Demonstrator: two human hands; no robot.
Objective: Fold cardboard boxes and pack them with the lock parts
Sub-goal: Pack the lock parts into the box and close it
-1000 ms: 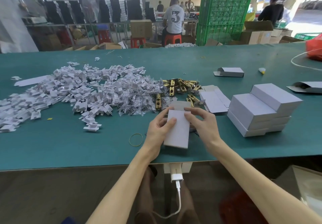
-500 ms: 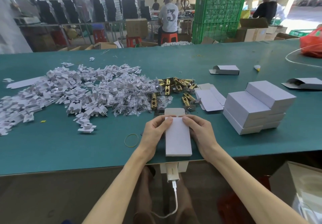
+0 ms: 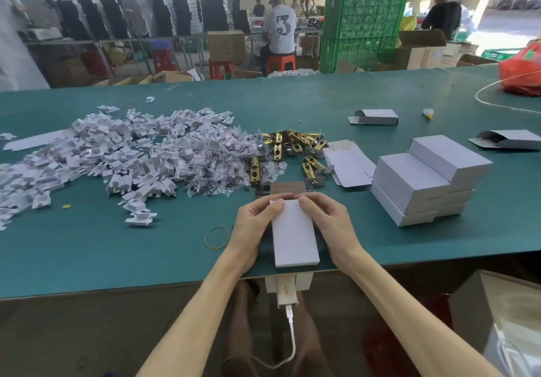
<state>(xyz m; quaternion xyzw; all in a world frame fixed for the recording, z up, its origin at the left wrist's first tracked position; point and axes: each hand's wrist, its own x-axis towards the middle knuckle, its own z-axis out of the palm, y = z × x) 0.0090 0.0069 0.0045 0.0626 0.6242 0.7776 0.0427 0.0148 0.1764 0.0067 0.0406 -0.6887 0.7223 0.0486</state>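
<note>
— Where do we find the box being worked on?

— Low in the middle of the frame. We see a white rectangular cardboard box (image 3: 294, 236) lying flat on the green surface (image 3: 117, 253). Its near end is close to the front edge and its long side runs away from us. A brown cardboard flap (image 3: 288, 187) shows just beyond its far end.

— And the hands?

— We see the left hand (image 3: 256, 224) against the box's left side and the right hand (image 3: 332, 224) against its right side, both towards the far end. The fingers of each hand are curled round the box's edges with the thumbs pressed on its top face, so both are grasping it.

— What do we make out around it?

— Just beyond the box, in the centre of the frame, lies a scatter of brass lock parts (image 3: 292, 148). Left of those is a pile of small clear plastic bags (image 3: 222, 168), and further left a broad heap of small white folded card inserts (image 3: 117, 157). To the right of the brass pieces we see flat unfolded white box blanks (image 3: 348, 165), and beside them, at centre right, a stack of closed white boxes (image 3: 424, 183). A yellow rubber band (image 3: 216, 237) lies just left of the left hand.

— Anything further back?

— Two open white boxes lie on their sides, one in the upper right (image 3: 376, 117) and one at the right edge (image 3: 509, 139).
</note>
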